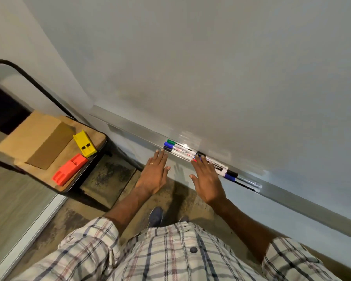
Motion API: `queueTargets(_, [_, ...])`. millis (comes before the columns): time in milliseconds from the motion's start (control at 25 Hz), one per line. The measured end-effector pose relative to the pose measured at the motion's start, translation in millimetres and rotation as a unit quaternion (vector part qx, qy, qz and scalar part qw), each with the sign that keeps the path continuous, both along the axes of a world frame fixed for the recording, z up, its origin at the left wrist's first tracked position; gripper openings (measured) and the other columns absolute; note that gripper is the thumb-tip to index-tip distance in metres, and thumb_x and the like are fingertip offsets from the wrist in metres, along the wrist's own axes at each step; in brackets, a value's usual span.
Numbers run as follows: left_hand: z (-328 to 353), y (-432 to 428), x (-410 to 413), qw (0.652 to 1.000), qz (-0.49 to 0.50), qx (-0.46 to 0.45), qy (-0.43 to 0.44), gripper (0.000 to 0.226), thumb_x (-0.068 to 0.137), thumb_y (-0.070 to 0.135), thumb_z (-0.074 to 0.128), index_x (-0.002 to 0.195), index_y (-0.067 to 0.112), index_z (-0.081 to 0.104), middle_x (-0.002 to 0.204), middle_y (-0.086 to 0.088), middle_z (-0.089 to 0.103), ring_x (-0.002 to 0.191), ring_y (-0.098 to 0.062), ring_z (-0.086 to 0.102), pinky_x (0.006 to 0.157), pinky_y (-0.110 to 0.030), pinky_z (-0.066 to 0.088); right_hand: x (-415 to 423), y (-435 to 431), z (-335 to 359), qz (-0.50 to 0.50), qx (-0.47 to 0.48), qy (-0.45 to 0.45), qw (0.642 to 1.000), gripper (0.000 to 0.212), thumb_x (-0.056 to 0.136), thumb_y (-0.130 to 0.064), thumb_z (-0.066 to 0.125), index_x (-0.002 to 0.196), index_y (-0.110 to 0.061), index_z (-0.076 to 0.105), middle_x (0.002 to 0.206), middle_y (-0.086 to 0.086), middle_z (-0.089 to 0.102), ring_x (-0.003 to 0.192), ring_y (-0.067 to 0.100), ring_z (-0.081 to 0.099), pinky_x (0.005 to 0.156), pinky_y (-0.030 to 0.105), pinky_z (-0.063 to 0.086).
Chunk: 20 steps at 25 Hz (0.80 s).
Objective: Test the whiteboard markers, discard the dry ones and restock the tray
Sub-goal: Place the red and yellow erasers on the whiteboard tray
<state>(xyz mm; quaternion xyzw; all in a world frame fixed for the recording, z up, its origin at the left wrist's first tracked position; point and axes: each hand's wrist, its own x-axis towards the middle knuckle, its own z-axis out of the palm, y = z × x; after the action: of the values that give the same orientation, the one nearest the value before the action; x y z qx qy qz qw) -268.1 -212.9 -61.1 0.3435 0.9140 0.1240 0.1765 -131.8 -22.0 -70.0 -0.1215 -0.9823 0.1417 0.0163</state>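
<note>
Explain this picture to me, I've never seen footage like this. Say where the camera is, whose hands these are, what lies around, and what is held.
There is no machine here. A person wears one wide-angle camera on the head, so you look down past their checked shirt at their own two hands. In front stands a whiteboard with a metal tray along its lower edge. Several markers lie in the tray, with green, blue and black caps. The left hand and the right hand are both flat, with fingers straight, stretched toward the markers. The right fingertips are at the markers, but neither hand holds anything. To the left, a wooden stand carries a cardboard box, a yellow block and a red block.
</note>
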Motion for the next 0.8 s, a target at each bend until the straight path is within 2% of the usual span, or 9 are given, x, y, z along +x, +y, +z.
queueTargets(120, [-1, -38, 5, 0.997, 0.072, 0.016, -0.007, 0.063, 0.109, 0.046, 0.022, 0.162, 0.015, 0.011, 0.169, -0.003, -0.001, 0.158, -0.022, -0.003, 0.129, -0.042, 0.002, -21, -21, -1, 0.067, 0.024, -0.032, 0.997, 0.057, 0.103, -0.045, 0.042, 0.15, -0.012, 0.043, 0.158, 0.012, 0.039, 0.148, 0.028, 0.035, 0.117, 0.048, 0.038])
queueTargets(200, [-1, -66, 9, 0.992, 0.123, 0.033, 0.0, 0.062, 0.109, 0.045, 0.023, 0.161, 0.014, 0.015, 0.169, -0.005, 0.004, 0.157, -0.023, -0.001, 0.128, -0.039, -0.001, -37, -39, -2, 0.11, 0.02, -0.049, 0.993, 0.057, 0.105, -0.046, 0.038, 0.152, -0.014, 0.039, 0.161, 0.011, 0.034, 0.15, 0.028, 0.03, 0.118, 0.049, 0.037])
queueTargets(320, [0, -106, 11, 0.98, 0.192, 0.047, 0.021, 0.059, 0.109, 0.041, 0.026, 0.161, 0.013, 0.019, 0.169, -0.006, 0.008, 0.157, -0.021, 0.0, 0.129, -0.043, 0.004, -58, -69, -2, 0.165, 0.001, -0.051, 0.985, 0.057, 0.107, -0.048, 0.03, 0.157, -0.019, 0.03, 0.166, 0.005, 0.021, 0.154, 0.023, 0.016, 0.124, 0.047, 0.025])
queueTargets(480, [-2, -163, 5, 0.963, 0.263, 0.054, 0.022, 0.064, 0.105, 0.044, 0.023, 0.16, 0.011, 0.024, 0.169, -0.008, 0.012, 0.157, -0.024, 0.003, 0.128, -0.049, 0.015, -93, -119, 8, 0.231, -0.047, -0.044, 0.971, 0.056, 0.108, -0.042, 0.035, 0.158, -0.018, 0.026, 0.167, 0.003, 0.017, 0.156, 0.021, 0.01, 0.127, 0.043, 0.011])
queueTargets(640, [-5, -217, -1, 0.943, 0.327, 0.066, 0.014, 0.059, 0.109, 0.041, 0.028, 0.16, 0.012, 0.021, 0.169, -0.008, 0.011, 0.157, -0.023, 0.001, 0.129, -0.045, 0.009, -130, -172, 13, 0.273, -0.049, -0.073, 0.958, 0.06, 0.108, -0.046, 0.028, 0.16, -0.021, 0.015, 0.168, -0.001, 0.002, 0.156, 0.017, 0.001, 0.123, 0.033, -0.004])
queueTargets(720, [-8, -243, -8, 0.933, 0.352, 0.076, 0.008, 0.06, 0.109, 0.042, 0.029, 0.161, 0.013, 0.019, 0.169, -0.006, 0.009, 0.157, -0.022, 0.001, 0.129, -0.043, 0.008, -147, -198, 14, 0.283, -0.066, -0.081, 0.954, 0.061, 0.107, -0.047, 0.03, 0.161, -0.022, 0.015, 0.169, -0.002, 0.001, 0.156, 0.016, 0.0, 0.121, 0.03, -0.005])
queueTargets(800, [-10, -268, -19, 0.926, 0.368, 0.083, 0.008, 0.061, 0.109, 0.043, 0.03, 0.161, 0.012, 0.019, 0.169, -0.008, 0.011, 0.157, -0.023, 0.003, 0.129, -0.044, 0.01, -164, -223, 13, 0.293, -0.074, -0.074, 0.95, 0.063, 0.106, -0.048, 0.034, 0.161, -0.021, 0.017, 0.169, -0.002, 0.003, 0.156, 0.016, 0.003, 0.124, 0.032, 0.002])
